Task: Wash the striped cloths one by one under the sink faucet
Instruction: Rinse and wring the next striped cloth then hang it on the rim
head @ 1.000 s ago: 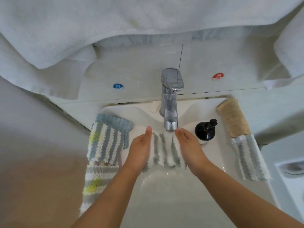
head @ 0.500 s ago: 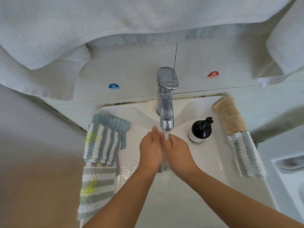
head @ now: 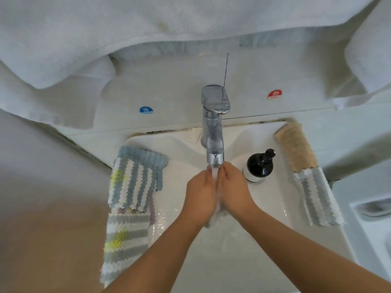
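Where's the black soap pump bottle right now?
In the head view, the black soap pump bottle stands on the sink rim, right of the faucet, between the right hand and the beige cloth.

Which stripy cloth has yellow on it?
The top striped cloth of the pile on the sink's left rim has yellow patches; the grey-and-white cloth on the right has none.

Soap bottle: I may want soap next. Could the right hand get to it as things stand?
Probably yes, once freed. The soap bottle stands just right of the right hand with nothing between them, but that hand and the left hand are pressing a cloth.
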Available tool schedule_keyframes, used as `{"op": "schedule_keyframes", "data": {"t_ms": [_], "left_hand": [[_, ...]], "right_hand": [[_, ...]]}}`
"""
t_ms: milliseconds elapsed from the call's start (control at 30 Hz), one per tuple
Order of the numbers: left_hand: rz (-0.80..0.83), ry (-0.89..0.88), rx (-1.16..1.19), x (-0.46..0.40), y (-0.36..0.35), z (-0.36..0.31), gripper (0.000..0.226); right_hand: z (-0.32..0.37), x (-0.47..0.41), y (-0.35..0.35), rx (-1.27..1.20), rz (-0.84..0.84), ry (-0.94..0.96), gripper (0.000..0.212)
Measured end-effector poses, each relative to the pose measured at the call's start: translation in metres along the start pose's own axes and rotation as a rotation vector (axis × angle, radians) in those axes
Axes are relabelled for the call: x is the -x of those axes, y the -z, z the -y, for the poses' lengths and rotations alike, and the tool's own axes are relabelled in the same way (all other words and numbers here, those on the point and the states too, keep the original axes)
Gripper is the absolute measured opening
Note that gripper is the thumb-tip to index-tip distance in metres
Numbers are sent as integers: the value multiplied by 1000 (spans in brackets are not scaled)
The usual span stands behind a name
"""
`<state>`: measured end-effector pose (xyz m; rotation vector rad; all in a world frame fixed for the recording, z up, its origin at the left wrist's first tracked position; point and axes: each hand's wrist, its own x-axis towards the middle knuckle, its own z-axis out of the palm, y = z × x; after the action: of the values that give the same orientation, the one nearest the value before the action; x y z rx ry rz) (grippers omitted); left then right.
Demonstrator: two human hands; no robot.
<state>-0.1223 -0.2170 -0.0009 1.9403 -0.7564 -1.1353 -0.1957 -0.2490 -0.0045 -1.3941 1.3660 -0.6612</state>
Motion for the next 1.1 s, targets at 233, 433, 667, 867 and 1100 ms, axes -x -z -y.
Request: {"op": "schedule_keyframes", "data": {"t_ms": [233,433,667,867,1100], "left_hand": [[-4,58,58,-7,-2,-2,46],[-74,88,173,-18,4,-3,48],[-93,100,140,-14,4,-1,50],[15,101,7,-6,-5,2,42],[22,51,-82,-3,-7,4,45]], "right_hand": [[1,-4,0,140,6,-12,32],[7,11,-1,212,123,43,28],[0,13,-4,0,80,-59,36],[-5,-1,6,-2,-13,-55,38],[-1,0,7,-23,-1,-49,40]]}}
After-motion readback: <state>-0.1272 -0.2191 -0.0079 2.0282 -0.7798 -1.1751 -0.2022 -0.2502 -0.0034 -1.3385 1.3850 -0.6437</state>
